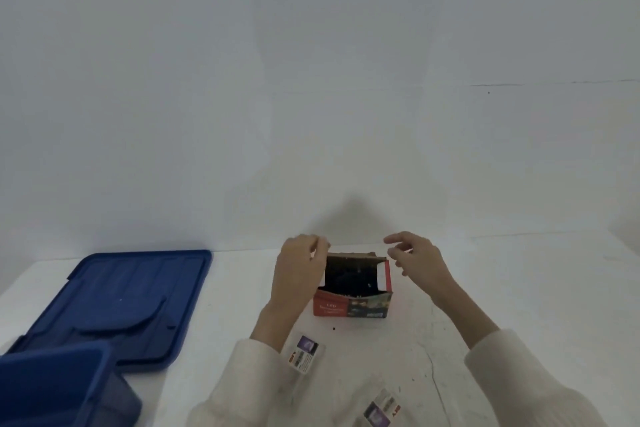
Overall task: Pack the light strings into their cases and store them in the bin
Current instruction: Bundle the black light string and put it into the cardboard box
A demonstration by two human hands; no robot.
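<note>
Nearest us, at the bottom left corner, we see the rim of a dark blue plastic bin (pixel 55 388); its inside lies out of view, so we cannot tell what it holds. At the bottom edge right of centre lies a small clear packet with a printed purple-and-red card (pixel 381 409), and a second like packet (pixel 304 354) rests just beside our left sleeve. Both lie flat on the white tabletop (pixel 519 288), which shows scuffs and a thin crack.

Behind the bin, a flat dark blue plastic lid (pixel 121 302) lies on the table, apart from the bin's opening.

Farther out, at centre, a small red cardboard case with a printed photo panel (pixel 349 305) stands upright with its top open. Inside we make out a dark tangled mass, most likely the black light string (pixel 349 276), sitting within the walls.

Our left hand (pixel 299 270) curls against the case's left side, fingertips bent near the rear flap; whether it pinches the flap we cannot tell. Our right hand (pixel 415 256) hovers at the case's far right corner, fingers loosely spread, gripping nothing.
</note>
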